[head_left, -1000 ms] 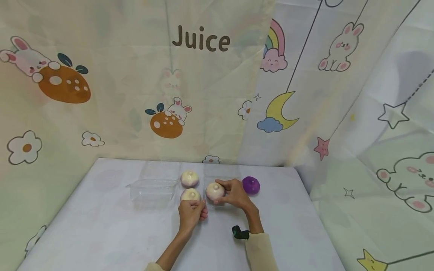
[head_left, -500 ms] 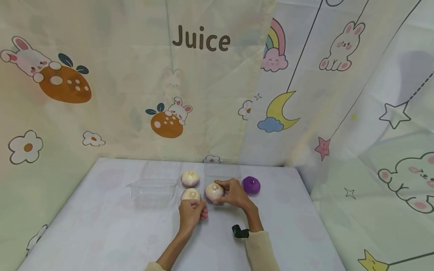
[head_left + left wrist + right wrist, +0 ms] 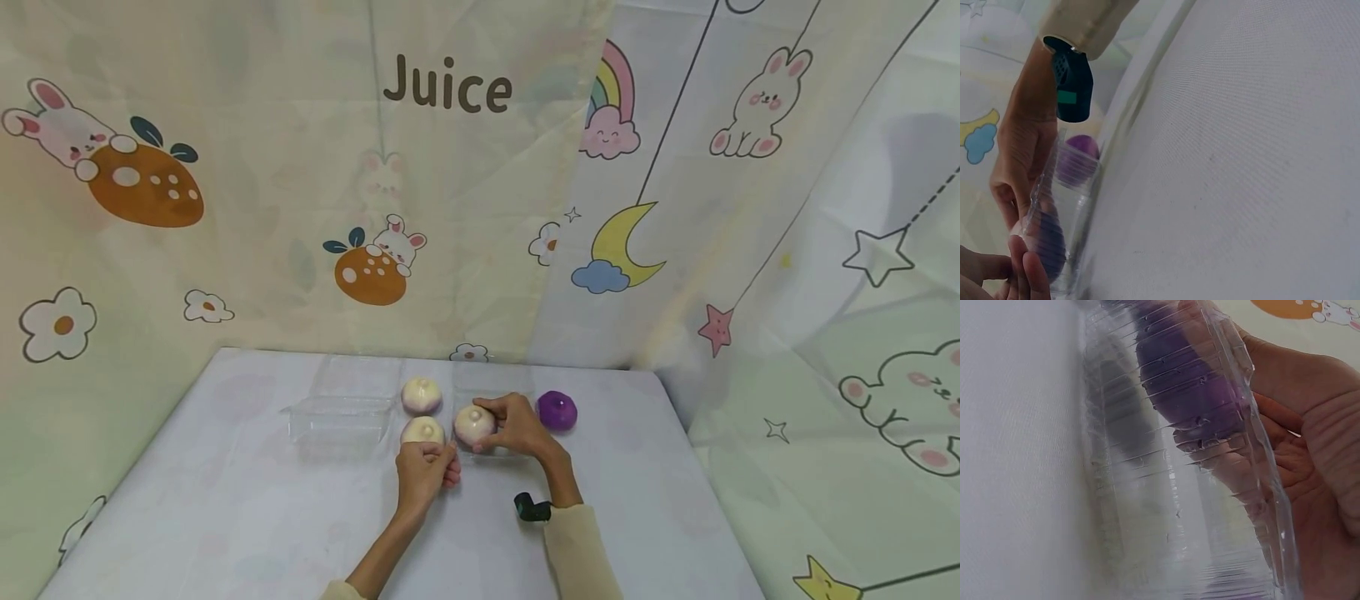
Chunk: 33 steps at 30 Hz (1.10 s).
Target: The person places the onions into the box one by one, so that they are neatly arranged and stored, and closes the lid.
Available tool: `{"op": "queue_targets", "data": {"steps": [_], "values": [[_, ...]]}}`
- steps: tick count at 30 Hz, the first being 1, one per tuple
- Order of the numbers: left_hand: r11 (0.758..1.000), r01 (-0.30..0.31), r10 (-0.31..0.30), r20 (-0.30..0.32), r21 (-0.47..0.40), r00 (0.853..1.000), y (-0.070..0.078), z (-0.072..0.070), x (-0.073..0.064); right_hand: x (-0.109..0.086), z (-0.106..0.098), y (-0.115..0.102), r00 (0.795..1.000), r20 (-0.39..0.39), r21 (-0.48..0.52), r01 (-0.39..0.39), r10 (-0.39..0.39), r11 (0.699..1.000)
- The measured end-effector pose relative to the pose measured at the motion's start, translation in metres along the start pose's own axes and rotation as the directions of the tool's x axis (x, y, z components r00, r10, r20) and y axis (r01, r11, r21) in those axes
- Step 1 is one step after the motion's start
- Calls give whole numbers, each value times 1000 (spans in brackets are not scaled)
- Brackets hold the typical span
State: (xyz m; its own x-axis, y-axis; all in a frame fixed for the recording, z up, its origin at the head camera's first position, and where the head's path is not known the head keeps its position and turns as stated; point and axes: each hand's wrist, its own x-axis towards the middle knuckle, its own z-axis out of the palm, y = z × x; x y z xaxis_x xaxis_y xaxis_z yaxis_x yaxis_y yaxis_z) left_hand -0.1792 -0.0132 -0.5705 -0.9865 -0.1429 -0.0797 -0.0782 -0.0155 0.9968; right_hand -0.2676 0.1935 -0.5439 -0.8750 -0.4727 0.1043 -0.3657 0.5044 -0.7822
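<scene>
Thumb and fingers of my right hand (image 3: 517, 427) grip a round cream-and-purple onion-like ball (image 3: 472, 427) inside a clear plastic box (image 3: 491, 380) with a raised lid. Through the box wall in the right wrist view, the purple underside of the ball (image 3: 1179, 381) shows, with the right palm (image 3: 1310, 462) behind. My left hand (image 3: 425, 477) has its fingers curled at the box's near left corner, pinching the edge. The left fingers (image 3: 1025, 272) lie against that end in the left wrist view. The exact pinch point is partly hidden.
Two similar pale balls, a back one (image 3: 422, 395) and a front one (image 3: 423, 430), sit left of the box. A deep purple ball (image 3: 557, 411) lies to its right. Another clear box (image 3: 337, 427) stands open at left. Patterned cloth (image 3: 285, 208) hangs behind the white table (image 3: 225, 500).
Both hands stay nearly still. The ball in my right hand has shifted very slightly left relative to the other balls; the whole view has drifted a little.
</scene>
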Motion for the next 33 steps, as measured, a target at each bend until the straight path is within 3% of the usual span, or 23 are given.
{"op": "queue_targets", "data": {"steps": [15, 33], "values": [[1000, -10, 10, 5, 4, 1000, 1, 0, -1, 6, -7, 2, 995, 93, 47, 34, -38, 998], [999, -50, 50, 1, -1, 999, -1, 1, -2, 6, -9, 4, 992, 115, 70, 35, -43, 997]]}}
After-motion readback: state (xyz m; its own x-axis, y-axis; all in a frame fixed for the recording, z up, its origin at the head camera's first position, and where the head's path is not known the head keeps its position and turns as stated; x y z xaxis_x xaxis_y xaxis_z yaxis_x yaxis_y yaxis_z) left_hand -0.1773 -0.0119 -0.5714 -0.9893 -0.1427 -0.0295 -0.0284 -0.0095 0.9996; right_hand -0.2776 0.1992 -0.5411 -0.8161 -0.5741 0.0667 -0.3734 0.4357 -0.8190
